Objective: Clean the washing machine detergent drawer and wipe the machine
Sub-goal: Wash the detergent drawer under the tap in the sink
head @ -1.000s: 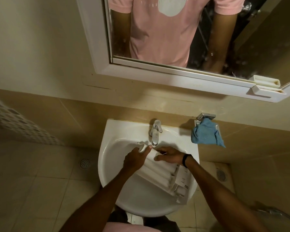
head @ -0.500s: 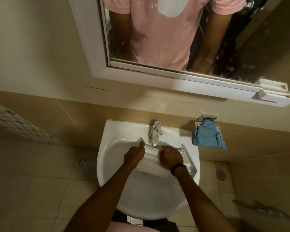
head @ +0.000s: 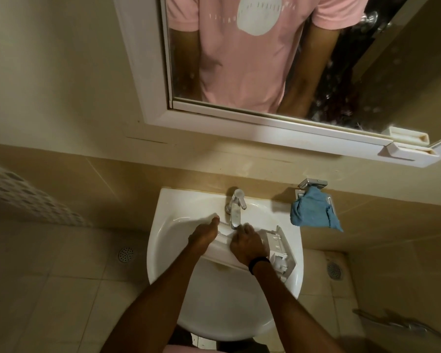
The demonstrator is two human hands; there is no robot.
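Both left hand [head: 204,236] and right hand [head: 247,245] grip the drawer [head: 278,245] under the tap [head: 236,212]; blue cloth [head: 313,212] hangs nearby.

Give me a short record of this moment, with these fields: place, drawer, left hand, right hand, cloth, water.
place: white sink below a mirror
drawer: detergent drawer lies across the basin, under the faucet
left hand: left hand holds the drawer's left end
right hand: right hand grips its middle
cloth: blue cloth hangs on a wall holder, right of the sink
water: cannot tell whether it runs
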